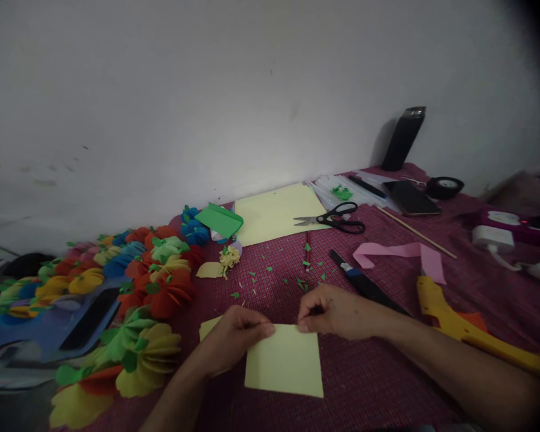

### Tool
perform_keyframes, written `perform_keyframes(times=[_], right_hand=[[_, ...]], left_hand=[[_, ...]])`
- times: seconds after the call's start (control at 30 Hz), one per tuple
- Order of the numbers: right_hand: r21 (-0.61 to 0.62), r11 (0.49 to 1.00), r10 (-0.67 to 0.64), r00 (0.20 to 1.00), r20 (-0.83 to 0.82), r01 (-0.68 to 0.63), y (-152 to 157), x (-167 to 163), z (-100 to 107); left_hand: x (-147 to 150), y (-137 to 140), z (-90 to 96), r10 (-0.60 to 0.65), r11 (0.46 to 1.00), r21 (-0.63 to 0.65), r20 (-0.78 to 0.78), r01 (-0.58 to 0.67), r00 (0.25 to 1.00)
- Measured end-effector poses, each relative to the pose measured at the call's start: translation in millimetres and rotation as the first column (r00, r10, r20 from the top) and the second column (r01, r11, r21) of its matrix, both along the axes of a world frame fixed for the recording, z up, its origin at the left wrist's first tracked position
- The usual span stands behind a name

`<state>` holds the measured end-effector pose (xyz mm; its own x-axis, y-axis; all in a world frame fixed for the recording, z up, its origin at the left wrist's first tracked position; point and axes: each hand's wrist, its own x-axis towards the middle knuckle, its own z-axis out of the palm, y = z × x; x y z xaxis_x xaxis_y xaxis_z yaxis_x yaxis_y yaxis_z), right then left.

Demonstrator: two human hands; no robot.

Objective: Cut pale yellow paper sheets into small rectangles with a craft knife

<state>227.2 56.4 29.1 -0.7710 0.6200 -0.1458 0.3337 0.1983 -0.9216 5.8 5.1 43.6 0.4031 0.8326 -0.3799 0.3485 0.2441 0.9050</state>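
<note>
A pale yellow square of paper (284, 363) is held by its far edge at the front of the table. My left hand (238, 336) pinches it near the far left corner, thumb on top. Toward the far right corner, my right hand (335, 312) pinches the same edge between thumb and curled fingers. Another pale yellow piece (209, 326) lies partly hidden behind my left hand. Small green paper scraps (301, 283) are scattered just beyond both hands.
Colourful paper flowers (168, 294) crowd the left side. Black-handled scissors (337, 218) rest partly on a large yellow sheet (270, 210). To the right are a utility knife (364, 282), pink strip (391, 251), yellow glue gun (459, 324), phone (411, 198) and upright black flask (402, 139).
</note>
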Motion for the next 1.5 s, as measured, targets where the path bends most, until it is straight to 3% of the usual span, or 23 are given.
perform_keyframes(times=[0.1, 0.23, 0.43, 0.53, 0.67, 0.77, 0.87, 1.23, 1.5], right_hand=[[-0.019, 0.999, 0.043, 0.998, 0.038, -0.043, 10, 13, 8], [0.077, 0.996, -0.039, 0.999, -0.014, 0.040, 7, 9, 15], [0.032, 0.998, 0.049, 0.999, -0.015, -0.049, -13, -13, -1], [-0.021, 0.999, 0.027, 1.000, -0.012, -0.027, -8, -11, -7], [-0.131, 0.971, -0.212, 0.971, -0.105, 0.198, 3, -7, -4], [-0.165, 0.935, -0.342, 0.924, -0.172, 0.315, 6, -8, -1], [-0.193, 0.916, -0.387, 0.899, -0.203, 0.351, 6, -8, 1], [-0.300, 0.899, -0.391, 0.894, -0.221, 0.319, 7, -7, -3], [-0.273, 0.922, -0.329, 0.929, -0.171, 0.276, 8, -7, -3]], left_hand=[[-10, 1, 4.4, 0.013, 1.000, 0.013, -0.017, -0.013, 1.000], [-8, -1, 6.1, -0.026, 1.000, 0.013, -0.026, 0.027, 0.999], [5, -3, -4.6, -0.118, 0.993, 0.013, -0.017, 0.118, 0.993], [3, 1, -7.5, -0.014, 0.999, 0.037, 0.002, 0.014, 1.000], [0, 7, -3.4, 0.207, 0.971, 0.093, 0.126, -0.219, 0.970], [0, 9, -1.0, 0.263, 0.949, 0.114, 0.228, -0.294, 0.938], [-1, 7, -0.3, 0.256, 0.954, 0.085, 0.267, -0.287, 0.929], [-2, 4, 2.4, 0.210, 0.965, 0.093, 0.279, -0.244, 0.937], [-3, 6, -1.1, 0.198, 0.973, 0.072, 0.230, -0.220, 0.953]])
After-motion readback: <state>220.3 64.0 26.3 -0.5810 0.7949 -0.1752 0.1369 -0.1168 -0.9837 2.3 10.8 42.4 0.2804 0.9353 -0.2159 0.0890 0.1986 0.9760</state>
